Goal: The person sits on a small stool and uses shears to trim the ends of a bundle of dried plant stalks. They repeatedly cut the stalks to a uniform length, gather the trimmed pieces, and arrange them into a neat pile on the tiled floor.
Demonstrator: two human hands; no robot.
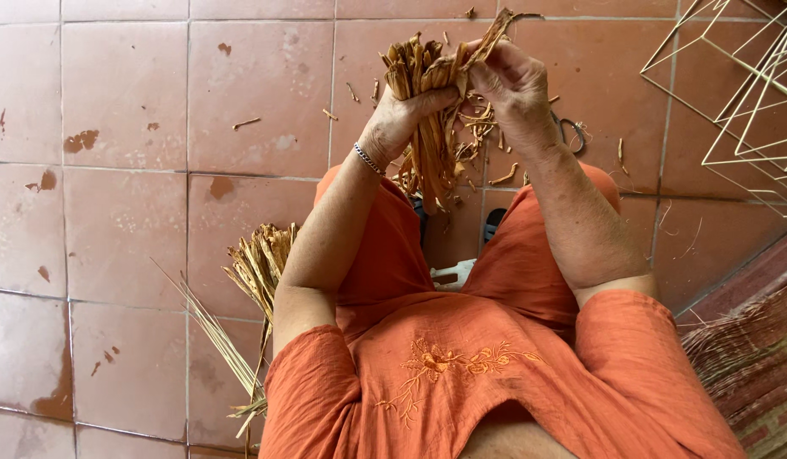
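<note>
My left hand [399,119] grips a thick bundle of dried tan plant strips [426,144] around its middle, ends up, above my lap. My right hand [514,87] pinches one strip [493,34] at the top of the bundle, pulling it up and to the right. A thin silver bracelet [368,159] sits on my left wrist. I wear orange clothes.
A second sheaf of dried strips [259,265] and thin stalks [215,336] lies on the red tiled floor [121,255] by my left leg. Scraps [504,177] litter the tiles ahead. A white wire frame [742,93] stands at right, a woven mat [750,357] below it.
</note>
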